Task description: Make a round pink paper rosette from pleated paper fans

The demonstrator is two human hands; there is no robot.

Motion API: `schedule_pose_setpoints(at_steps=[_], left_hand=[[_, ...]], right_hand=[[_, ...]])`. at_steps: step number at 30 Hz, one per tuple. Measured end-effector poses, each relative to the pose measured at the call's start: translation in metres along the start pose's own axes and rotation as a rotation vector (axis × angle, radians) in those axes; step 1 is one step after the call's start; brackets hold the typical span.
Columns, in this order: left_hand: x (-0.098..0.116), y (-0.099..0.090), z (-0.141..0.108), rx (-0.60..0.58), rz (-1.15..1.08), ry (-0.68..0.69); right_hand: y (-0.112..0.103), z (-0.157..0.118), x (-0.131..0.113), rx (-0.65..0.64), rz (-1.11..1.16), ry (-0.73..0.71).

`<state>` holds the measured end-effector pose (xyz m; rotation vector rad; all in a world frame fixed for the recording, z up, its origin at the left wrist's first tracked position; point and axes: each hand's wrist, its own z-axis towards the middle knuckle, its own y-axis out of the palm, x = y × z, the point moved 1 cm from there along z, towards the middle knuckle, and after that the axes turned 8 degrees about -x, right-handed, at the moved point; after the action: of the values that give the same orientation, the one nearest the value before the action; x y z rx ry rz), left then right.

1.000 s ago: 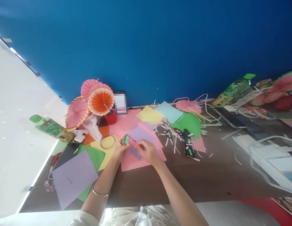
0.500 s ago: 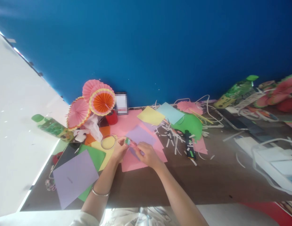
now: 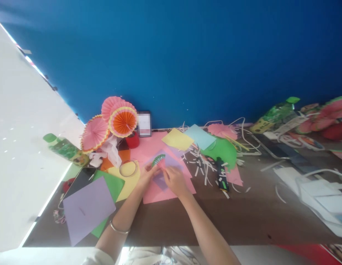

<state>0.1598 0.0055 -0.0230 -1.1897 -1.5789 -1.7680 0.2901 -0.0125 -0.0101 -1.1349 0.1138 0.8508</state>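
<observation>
A small pleated paper fan [image 3: 159, 161], green along its rim and pink toward its base, is spread between my two hands. My left hand [image 3: 147, 174] pinches its left side. On the right, the fingers of my right hand [image 3: 174, 179] close on its lower right edge. Beneath both hands lie a purple sheet [image 3: 175, 162] and a larger pink sheet [image 3: 151, 197]. Just left of my left hand, a thin ring [image 3: 128, 169] rests on a yellow sheet [image 3: 132, 184].
Finished pink and orange paper rosettes [image 3: 122, 121] stand at the back left beside a green bottle [image 3: 63, 149]. White paper scraps [image 3: 206, 171] and a black-handled tool [image 3: 222, 175] lie to the right. A phone [image 3: 270, 146], cables and a white box [image 3: 306, 195] are farther right.
The folded paper strip between my hands has fanned out, its green rim now spread upward. My hands have shifted slightly right, and the view has tilted a little.
</observation>
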Motion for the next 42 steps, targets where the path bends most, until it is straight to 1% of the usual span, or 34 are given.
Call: schedule_pose_setpoints(at_steps=[2, 4, 6, 8, 11, 12, 15, 17, 21, 23, 26, 29, 32, 34, 37, 40, 42], left_hand=[[0.002, 0.000, -0.001, 0.066, 0.080, 0.025], [0.005, -0.002, -0.002, 0.135, 0.146, 0.060], [0.009, -0.004, -0.003, 0.181, 0.167, 0.084], [0.013, -0.005, -0.004, 0.155, 0.167, 0.075], [0.018, -0.005, -0.004, 0.072, 0.210, 0.068], [0.019, -0.006, -0.004, 0.067, 0.235, 0.077], [0.020, -0.009, -0.003, 0.120, 0.291, 0.113], [0.019, -0.014, -0.001, 0.173, 0.281, 0.125], [0.016, -0.024, 0.004, 0.276, 0.177, 0.111], [0.015, -0.026, 0.005, 0.312, 0.099, 0.088], [0.016, -0.024, 0.005, 0.343, -0.005, 0.084], [0.017, -0.019, 0.004, 0.340, -0.105, 0.109], [0.016, -0.016, 0.003, 0.340, -0.234, 0.161], [0.015, -0.015, 0.002, 0.373, -0.317, 0.195], [0.015, -0.014, 0.001, 0.433, -0.410, 0.197], [0.014, -0.011, 0.001, 0.426, -0.444, 0.203], [0.013, -0.009, 0.001, 0.392, -0.428, 0.215]], right_hand=[[0.003, 0.000, -0.001, -0.008, -0.007, 0.002], [0.004, 0.001, -0.002, -0.032, 0.047, 0.033], [0.002, 0.003, 0.000, -0.071, 0.188, 0.112], [-0.004, 0.006, 0.005, -0.070, 0.392, 0.221], [-0.012, 0.010, 0.015, 0.021, 0.674, 0.380], [-0.013, 0.010, 0.018, 0.045, 0.747, 0.421], [-0.010, 0.010, 0.024, 0.063, 0.925, 0.492], [-0.006, 0.009, 0.027, 0.085, 0.997, 0.521], [-0.003, 0.008, 0.029, 0.191, 1.093, 0.595], [-0.004, 0.009, 0.029, 0.255, 1.161, 0.629], [-0.003, 0.010, 0.026, 0.344, 1.261, 0.659], [-0.001, 0.010, 0.022, 0.383, 1.317, 0.662], [0.001, 0.010, 0.017, 0.329, 1.344, 0.638], [0.003, 0.010, 0.013, 0.278, 1.359, 0.609], [0.007, 0.010, 0.008, 0.228, 1.333, 0.593], [0.010, 0.009, 0.007, 0.228, 1.324, 0.586], [0.010, 0.009, 0.008, 0.269, 1.370, 0.577]])
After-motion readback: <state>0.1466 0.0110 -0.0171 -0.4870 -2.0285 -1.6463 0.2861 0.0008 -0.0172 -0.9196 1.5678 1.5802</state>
